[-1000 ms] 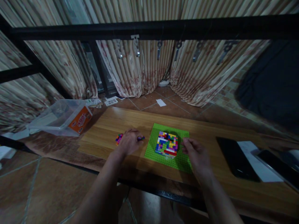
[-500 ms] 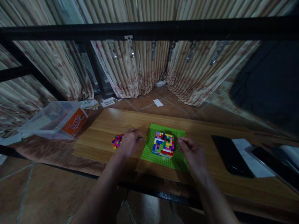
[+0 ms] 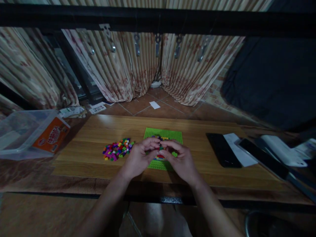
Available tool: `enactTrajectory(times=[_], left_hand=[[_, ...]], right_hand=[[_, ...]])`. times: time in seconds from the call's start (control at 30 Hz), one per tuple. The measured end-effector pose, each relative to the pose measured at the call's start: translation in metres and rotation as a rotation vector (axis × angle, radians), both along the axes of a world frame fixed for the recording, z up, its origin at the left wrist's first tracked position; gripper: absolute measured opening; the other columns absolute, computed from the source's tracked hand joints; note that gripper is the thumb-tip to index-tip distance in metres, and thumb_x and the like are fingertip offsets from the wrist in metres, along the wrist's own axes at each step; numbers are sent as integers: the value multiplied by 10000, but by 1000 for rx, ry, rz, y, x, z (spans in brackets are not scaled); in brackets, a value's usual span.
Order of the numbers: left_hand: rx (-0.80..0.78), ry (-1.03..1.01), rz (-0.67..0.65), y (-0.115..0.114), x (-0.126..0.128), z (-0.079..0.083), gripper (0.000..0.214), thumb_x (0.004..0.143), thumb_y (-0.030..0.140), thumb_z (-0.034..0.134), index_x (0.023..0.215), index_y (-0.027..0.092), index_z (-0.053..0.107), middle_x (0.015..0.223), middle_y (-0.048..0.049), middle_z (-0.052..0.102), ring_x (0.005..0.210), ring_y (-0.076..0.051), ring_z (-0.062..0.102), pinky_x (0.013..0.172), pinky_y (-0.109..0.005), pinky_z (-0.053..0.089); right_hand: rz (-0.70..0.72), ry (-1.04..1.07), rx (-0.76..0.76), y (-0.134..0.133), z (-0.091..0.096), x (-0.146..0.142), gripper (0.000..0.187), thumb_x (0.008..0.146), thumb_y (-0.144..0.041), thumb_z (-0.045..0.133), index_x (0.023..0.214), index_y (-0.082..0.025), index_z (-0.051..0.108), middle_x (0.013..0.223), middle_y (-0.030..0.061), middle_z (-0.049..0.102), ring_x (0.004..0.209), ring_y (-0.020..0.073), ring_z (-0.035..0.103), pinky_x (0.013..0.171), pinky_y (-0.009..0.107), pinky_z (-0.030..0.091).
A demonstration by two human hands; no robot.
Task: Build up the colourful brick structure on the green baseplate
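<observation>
My left hand [image 3: 140, 155] and my right hand [image 3: 181, 161] meet fingertip to fingertip above a block of multicoloured building bricks [image 3: 160, 158]. Both are closed in a pinch around small building bricks, of which only dark and green bits [image 3: 161, 148] show between the fingers. Most of the brick block is hidden behind the hands. It sits on a bright green studded baseplate [image 3: 175, 134]. Left of my left hand lies a loose pile of small coloured bricks [image 3: 118, 149].
A wooden board [image 3: 93, 131] carries all this. On the right are a black flat device [image 3: 223, 151], white paper [image 3: 240, 153] and a dark phone-like slab [image 3: 263, 158]. A clear plastic bin [image 3: 24, 131] with an orange label stands at the left. A black bar [image 3: 158, 21] crosses above.
My left hand has moved right, away from the brick pile, and my right hand has come left to meet it over the block. The view has shifted right, and the pile is uncovered.
</observation>
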State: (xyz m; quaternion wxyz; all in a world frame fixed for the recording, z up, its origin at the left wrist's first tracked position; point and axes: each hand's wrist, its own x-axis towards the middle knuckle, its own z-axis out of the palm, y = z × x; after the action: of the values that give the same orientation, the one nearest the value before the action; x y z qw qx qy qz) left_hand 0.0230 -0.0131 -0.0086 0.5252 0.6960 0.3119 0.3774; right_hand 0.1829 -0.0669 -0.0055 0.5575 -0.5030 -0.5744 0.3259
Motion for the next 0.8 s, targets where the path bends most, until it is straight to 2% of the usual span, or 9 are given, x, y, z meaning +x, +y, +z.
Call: enactTrajectory(times=[0.23, 0.37, 0.5, 0.57, 0.63, 0.8], left_hand=[[8, -34, -9, -2, 7, 3, 243, 784, 181, 673, 1015, 165, 602, 829, -18, 700, 785, -129, 670, 786, -263, 541], [-30, -70, -28, -4, 8, 8, 211, 774, 208, 691, 967, 158, 621, 821, -26, 698, 765, -127, 660, 746, -239, 530], [-44, -91, -14, 1, 2, 6, 193, 777, 234, 694, 946, 157, 638, 836, -33, 696, 771, -128, 650, 720, -228, 517], [1, -46, 15, 6, -2, 2, 160, 795, 247, 676, 926, 159, 657, 834, -32, 696, 761, -125, 642, 704, -228, 511], [72, 33, 41, 9, -6, -2, 141, 815, 259, 654, 914, 162, 678, 829, -34, 699, 756, -130, 640, 698, -236, 510], [275, 182, 60, 11, -7, -3, 131, 849, 224, 606, 919, 191, 711, 908, -38, 718, 848, -145, 656, 789, -269, 510]], right_hand=[[55, 22, -29, -4, 1, 5, 89, 815, -293, 661, 846, -254, 735, 831, 15, 686, 798, 165, 614, 735, 289, 471], [85, 179, -107, -6, 1, 7, 68, 788, -294, 691, 812, -246, 733, 728, -6, 675, 670, 134, 588, 649, 267, 469], [30, 429, -85, -3, 2, 15, 63, 760, -276, 721, 820, -267, 739, 594, -42, 622, 552, 99, 535, 584, 244, 449], [-31, 538, -65, -1, 2, 21, 131, 736, -269, 742, 866, -282, 742, 645, -41, 646, 561, 90, 538, 578, 237, 445], [-78, 560, -73, 0, 0, 27, 179, 724, -272, 751, 902, -287, 745, 693, -34, 669, 579, 87, 548, 580, 235, 446], [-153, 407, -131, 3, -5, 31, 107, 725, -292, 747, 820, -244, 757, 600, -27, 653, 553, 94, 560, 560, 238, 453]])
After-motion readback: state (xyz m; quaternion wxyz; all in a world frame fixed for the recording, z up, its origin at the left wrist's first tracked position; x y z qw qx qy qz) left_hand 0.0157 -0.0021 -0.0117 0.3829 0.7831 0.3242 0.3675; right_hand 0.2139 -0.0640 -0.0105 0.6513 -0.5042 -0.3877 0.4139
